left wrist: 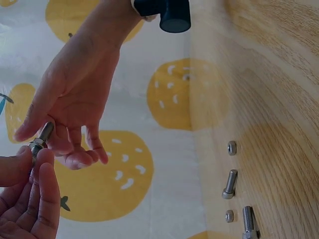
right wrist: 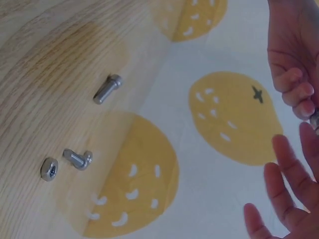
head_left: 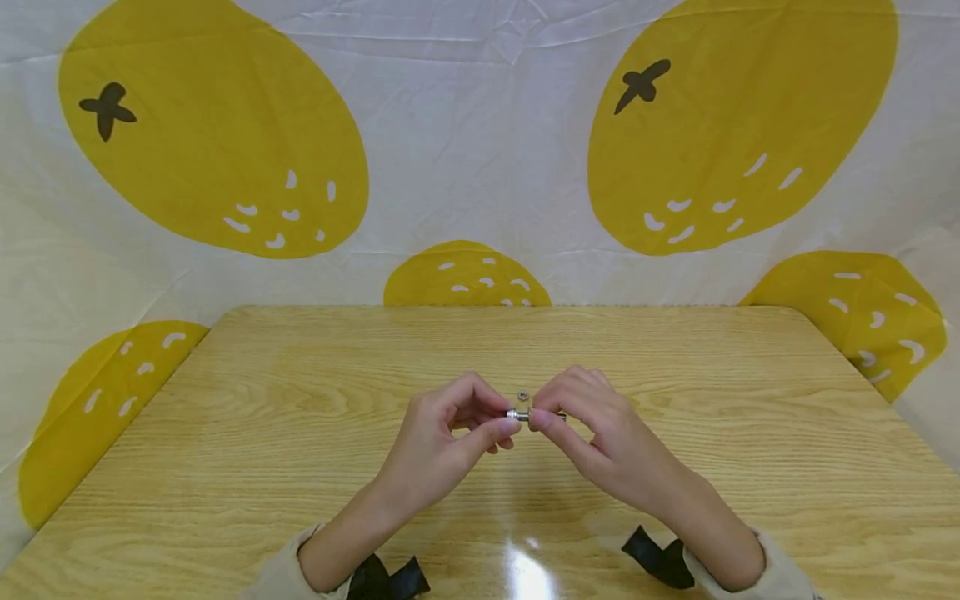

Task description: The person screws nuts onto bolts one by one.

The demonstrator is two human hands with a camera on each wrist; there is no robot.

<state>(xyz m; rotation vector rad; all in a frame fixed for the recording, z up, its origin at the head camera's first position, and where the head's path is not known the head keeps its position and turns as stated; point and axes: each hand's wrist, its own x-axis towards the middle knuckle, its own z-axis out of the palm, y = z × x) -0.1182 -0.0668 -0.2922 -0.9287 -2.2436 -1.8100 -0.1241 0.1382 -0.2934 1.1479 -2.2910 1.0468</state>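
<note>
My left hand (head_left: 457,425) pinches the head of a metal bolt (head_left: 512,414) between thumb and fingers, with the shank pointing right. Opposite it, my right hand (head_left: 603,433) pinches a nut (head_left: 534,418) that sits around the shank. The bolt's tip sticks out past the right thumb. From the left wrist view, the shank end (left wrist: 47,130) protrudes beyond the nut (left wrist: 37,143), between the fingers of both hands. Only a sliver of the held metal piece (right wrist: 315,119) shows at the right wrist view's edge.
On the wooden table (head_left: 300,367), a loose nut (head_left: 522,395) lies just beyond the hands. The left wrist view has several loose bolts (left wrist: 230,184) and nuts (left wrist: 232,148). More bolts (right wrist: 107,89) and a nut (right wrist: 49,169) appear in the right wrist view. A fruit-print cloth (head_left: 480,167) hangs behind.
</note>
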